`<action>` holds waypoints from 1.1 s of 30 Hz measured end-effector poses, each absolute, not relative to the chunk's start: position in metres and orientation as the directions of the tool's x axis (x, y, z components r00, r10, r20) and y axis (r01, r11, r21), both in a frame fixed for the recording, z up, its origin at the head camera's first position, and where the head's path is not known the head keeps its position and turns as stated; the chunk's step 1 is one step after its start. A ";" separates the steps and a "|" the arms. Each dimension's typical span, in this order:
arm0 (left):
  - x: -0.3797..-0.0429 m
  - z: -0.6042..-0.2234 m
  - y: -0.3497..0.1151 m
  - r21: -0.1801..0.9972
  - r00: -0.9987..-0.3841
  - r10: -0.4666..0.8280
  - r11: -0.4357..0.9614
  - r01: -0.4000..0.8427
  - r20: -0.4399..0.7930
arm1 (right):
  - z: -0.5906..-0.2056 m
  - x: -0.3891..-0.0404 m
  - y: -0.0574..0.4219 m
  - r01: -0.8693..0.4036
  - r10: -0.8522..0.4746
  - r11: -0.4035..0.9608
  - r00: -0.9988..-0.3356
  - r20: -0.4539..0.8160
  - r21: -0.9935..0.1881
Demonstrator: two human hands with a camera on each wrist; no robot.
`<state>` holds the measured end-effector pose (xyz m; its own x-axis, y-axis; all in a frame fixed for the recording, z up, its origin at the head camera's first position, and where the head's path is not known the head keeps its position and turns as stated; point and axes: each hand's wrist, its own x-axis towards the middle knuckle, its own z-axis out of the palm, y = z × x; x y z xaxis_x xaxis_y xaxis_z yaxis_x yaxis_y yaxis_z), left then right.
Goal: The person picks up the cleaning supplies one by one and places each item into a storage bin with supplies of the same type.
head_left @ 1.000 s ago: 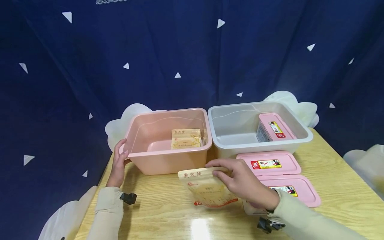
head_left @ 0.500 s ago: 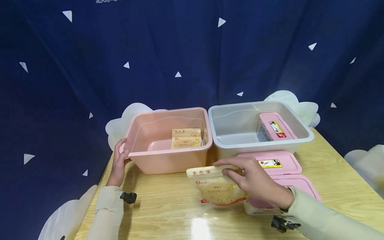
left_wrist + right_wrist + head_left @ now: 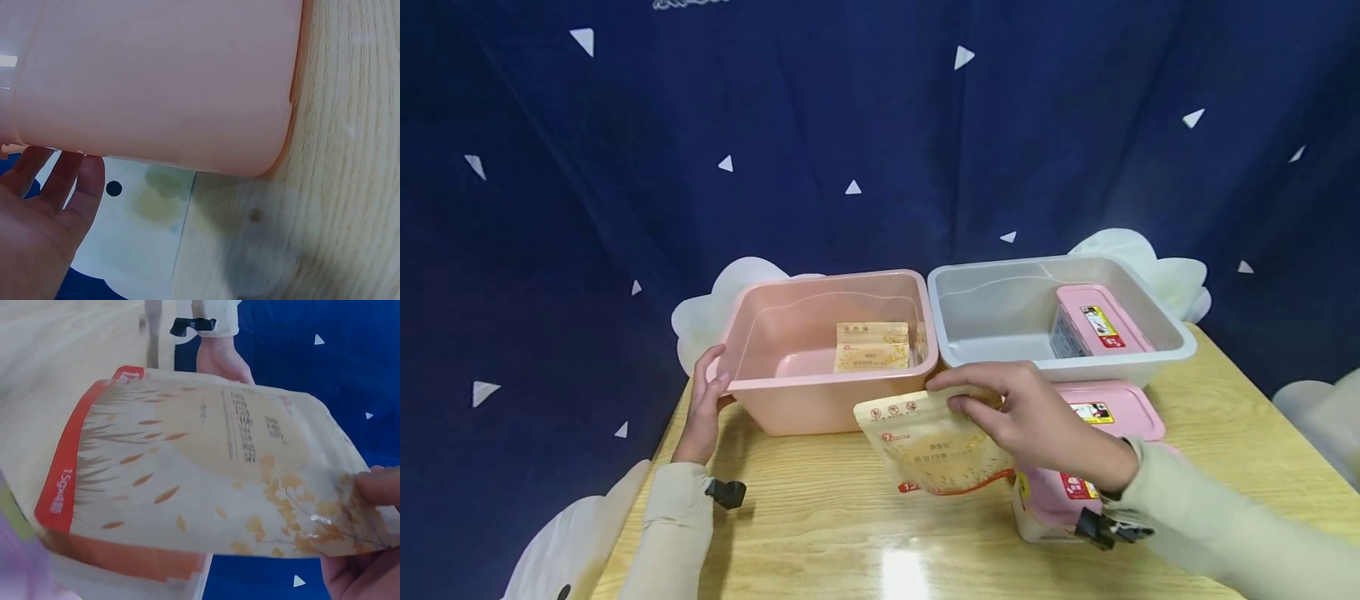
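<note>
My right hand pinches the top corner of a pale yellow pouch, holding it above the table just in front of the pink bin. Printed leaves and a red bottom band show on the pouch in the right wrist view. At the pink bin's left front corner, my left hand grips the rim; several of its fingers touch the bin's outer side in the left wrist view. Inside that bin, a similar pouch leans toward the right end.
A grey bin stands to the right, holding a pink-lidded box. More pink-lidded boxes sit on the wooden table before it, partly covered by the right arm. A dark blue curtain hangs behind.
The right hand first shifted right with the pouch, then raised it slightly toward the pink bin. The left hand stays on the bin's rim.
</note>
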<state>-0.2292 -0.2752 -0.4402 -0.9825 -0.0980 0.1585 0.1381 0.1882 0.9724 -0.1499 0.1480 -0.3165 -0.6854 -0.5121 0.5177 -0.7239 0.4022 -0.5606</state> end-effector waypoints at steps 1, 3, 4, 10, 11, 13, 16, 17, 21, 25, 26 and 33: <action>-0.229 -0.440 -0.275 0.972 -0.983 -0.101 0.191 0.135 0.156 | -0.312 -0.152 0.148 -0.726 -0.522 0.391 -0.681 0.514 -0.565; -0.229 -0.441 -0.275 0.971 -0.982 -0.102 0.194 0.138 0.160 | -0.304 -0.155 0.147 -0.729 -0.537 0.376 -0.675 0.506 -0.572; -0.229 -0.441 -0.275 0.971 -0.981 -0.104 0.194 0.141 0.163 | -0.300 -0.156 0.147 -0.731 -0.543 0.375 -0.672 0.504 -0.570; -0.229 -0.441 -0.276 0.967 -0.974 -0.108 0.182 0.178 0.199 | -0.281 -0.164 0.144 -0.717 -0.549 0.404 -0.687 0.477 -0.568; -0.230 -0.441 -0.276 0.967 -0.974 -0.108 0.183 0.179 0.200 | -0.277 -0.166 0.144 -0.716 -0.551 0.405 -0.688 0.473 -0.569; -0.230 -0.441 -0.276 0.967 -0.974 -0.109 0.183 0.178 0.200 | -0.269 -0.169 0.142 -0.707 -0.556 0.407 -0.694 0.457 -0.578; -0.229 -0.442 -0.276 0.968 -0.975 -0.107 0.185 0.171 0.193 | -0.256 -0.177 0.140 -0.724 -0.557 0.395 -0.678 0.480 -0.565; -0.229 -0.442 -0.276 0.968 -0.976 -0.106 0.187 0.169 0.190 | -0.251 -0.180 0.139 -0.731 -0.557 0.392 -0.672 0.489 -0.559; -0.230 -0.440 -0.275 0.969 -0.978 -0.103 0.190 0.160 0.182 | -0.234 -0.193 0.133 -0.717 -0.542 0.401 -0.688 0.483 -0.570; -0.230 -0.439 -0.275 0.968 -0.979 -0.102 0.195 0.156 0.178 | -0.223 -0.206 0.123 -0.684 -0.526 0.400 -0.716 0.459 -0.610; -0.230 -0.439 -0.275 0.968 -0.979 -0.099 0.195 0.155 0.177 | -0.221 -0.209 0.121 -0.681 -0.521 0.395 -0.719 0.460 -0.617; -0.230 -0.441 -0.275 0.970 -0.980 -0.096 0.189 0.156 0.176 | -0.210 -0.229 0.110 -0.629 -0.457 0.386 -0.766 0.452 -0.675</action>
